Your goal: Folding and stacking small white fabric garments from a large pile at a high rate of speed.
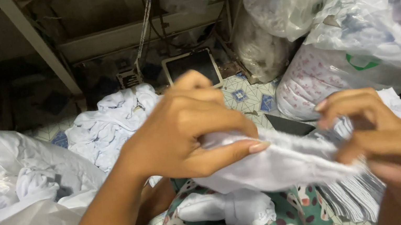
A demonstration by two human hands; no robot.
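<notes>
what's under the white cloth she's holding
Under the white cloth lie a green patterned fabric and a crumpled white garment. The cloth covers whatever lies directly beneath its middle.

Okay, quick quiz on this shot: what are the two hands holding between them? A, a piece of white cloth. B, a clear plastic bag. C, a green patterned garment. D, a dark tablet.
A: the left hand and the right hand each pinch an end of the same piece of white cloth, stretched between them above the lap.
</notes>
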